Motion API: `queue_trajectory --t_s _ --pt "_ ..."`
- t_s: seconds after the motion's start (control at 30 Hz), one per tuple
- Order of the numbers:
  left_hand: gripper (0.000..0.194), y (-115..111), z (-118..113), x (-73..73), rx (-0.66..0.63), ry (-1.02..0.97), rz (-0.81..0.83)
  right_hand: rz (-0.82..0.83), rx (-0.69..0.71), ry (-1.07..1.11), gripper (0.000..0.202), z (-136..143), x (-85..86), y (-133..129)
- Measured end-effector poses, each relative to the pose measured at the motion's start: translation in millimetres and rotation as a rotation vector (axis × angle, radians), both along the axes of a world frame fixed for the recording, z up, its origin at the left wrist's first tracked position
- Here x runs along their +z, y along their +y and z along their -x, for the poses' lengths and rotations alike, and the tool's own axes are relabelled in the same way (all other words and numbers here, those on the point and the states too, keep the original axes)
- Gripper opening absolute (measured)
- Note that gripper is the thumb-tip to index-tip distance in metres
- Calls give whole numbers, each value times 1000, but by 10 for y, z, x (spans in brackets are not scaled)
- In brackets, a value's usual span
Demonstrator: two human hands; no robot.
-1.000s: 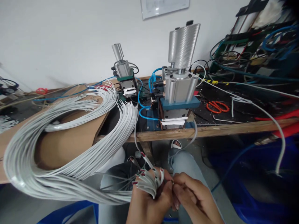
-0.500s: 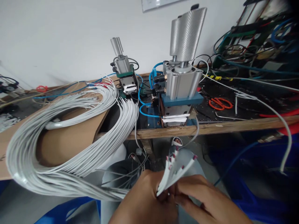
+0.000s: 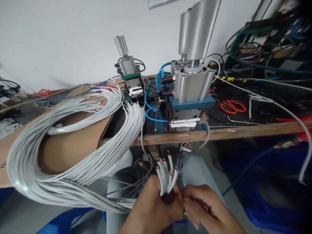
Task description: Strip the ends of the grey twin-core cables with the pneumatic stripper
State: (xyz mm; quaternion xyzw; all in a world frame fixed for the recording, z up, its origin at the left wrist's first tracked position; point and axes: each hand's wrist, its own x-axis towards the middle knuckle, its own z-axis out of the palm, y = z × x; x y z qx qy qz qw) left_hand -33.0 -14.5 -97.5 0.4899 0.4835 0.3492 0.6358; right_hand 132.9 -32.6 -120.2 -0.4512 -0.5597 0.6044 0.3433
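My left hand (image 3: 156, 206) is closed round a bunch of white cables (image 3: 167, 175), whose dark red tips stick up above the fist. Beside it, my right hand (image 3: 206, 206) has its thumb and fingers pinched together, close against the left fingertips. What lies in that pinch, if anything, is hidden. From the left hand the cables run leftward into a large coiled bundle of white cables (image 3: 80, 191), which rests on a sheet of cardboard (image 3: 58, 154) and overhangs the bench edge.
A pneumatic press (image 3: 190, 87) stands at the front edge of the workbench (image 3: 243, 131), with a smaller press (image 3: 128, 68) behind. Orange-handled scissors (image 3: 233, 106) and a hex key (image 3: 241, 122) lie to the right. Blue stools (image 3: 268, 208) stand below.
The cable tips have swung left and gathered more upright in my left hand. My right hand has shifted slightly away from the bunch and lower. The view has turned a little.
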Motion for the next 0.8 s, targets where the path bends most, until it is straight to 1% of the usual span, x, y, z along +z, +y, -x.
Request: queue_trajectory --t_s 0.03,0.1,0.17,0.27,0.37,0.47,0.53,0.63,0.8 --pt "17 2 -15 -1 37 -9 0 39 -42 143 39 76 -35 2" --pt "17 -7 -50 23 96 -42 -14 114 -140 452 40 260 -111 -14" --pt "26 -40 -75 64 136 -118 -18 168 -216 610 38 427 -175 -50" --pt "34 -122 -83 102 185 -256 32 224 -278 735 37 581 -203 -117" --pt "33 -202 -75 67 229 -334 90 289 -363 776 39 653 -142 -167" --pt "31 -244 -67 -7 258 -339 35 343 -461 736 39 695 -65 -196" --pt "32 -249 -65 -41 255 -318 0 333 -487 717 39 706 -47 -204" --pt "34 -232 -66 -33 251 -314 -6 278 -474 690 37 680 -85 -199" --pt "33 -196 -93 47 249 -305 7 195 -361 669 34 601 -176 -175"
